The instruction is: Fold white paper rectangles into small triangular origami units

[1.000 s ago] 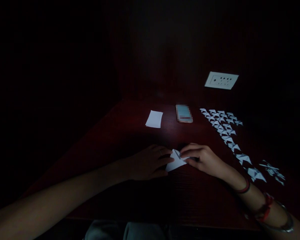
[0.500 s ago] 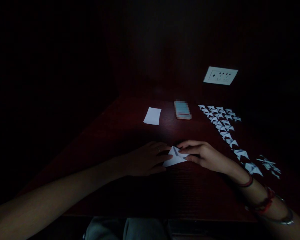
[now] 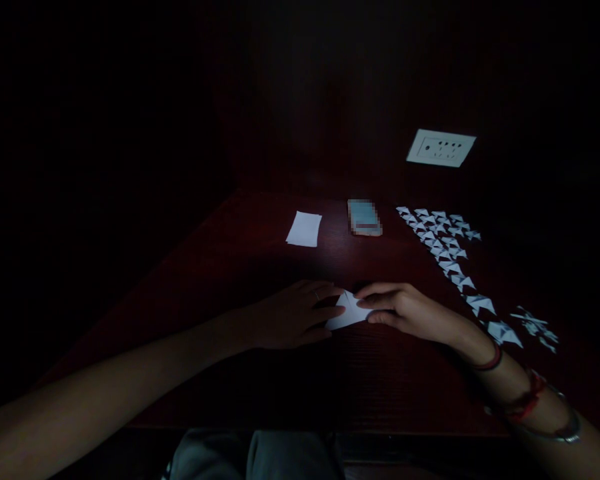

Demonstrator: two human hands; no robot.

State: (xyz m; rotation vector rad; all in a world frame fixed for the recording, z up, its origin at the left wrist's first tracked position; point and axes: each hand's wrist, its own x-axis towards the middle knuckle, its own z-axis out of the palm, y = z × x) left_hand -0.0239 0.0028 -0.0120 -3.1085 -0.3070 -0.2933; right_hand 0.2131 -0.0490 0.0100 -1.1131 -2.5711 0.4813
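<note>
A small folded white paper (image 3: pixel 348 315) lies on the dark red table between my hands. My left hand (image 3: pixel 293 317) rests flat at its left side with fingers spread, fingertips touching the paper's left and top edges. My right hand (image 3: pixel 405 308) has its fingers bent over the right side of the paper, thumb close below the index finger, pressing a flap and covering the right corner. On the right lie rows of several small folded paper pieces (image 3: pixel 450 267), with a loose heap of thin paper strips (image 3: pixel 535 328) beside them.
A stack of white paper sheets (image 3: pixel 304 229) lies beyond my hands. To its right is a phone (image 3: pixel 365 217), its screen blurred. A white wall socket (image 3: pixel 441 148) is on the back panel. The room is very dark; the table's front edge (image 3: pixel 280 429) is above my legs.
The raised flap with a shaded gap on the folded paper now lies flatter under my right fingers. My left hand stays nearly in place. The whole view has shifted slightly.
</note>
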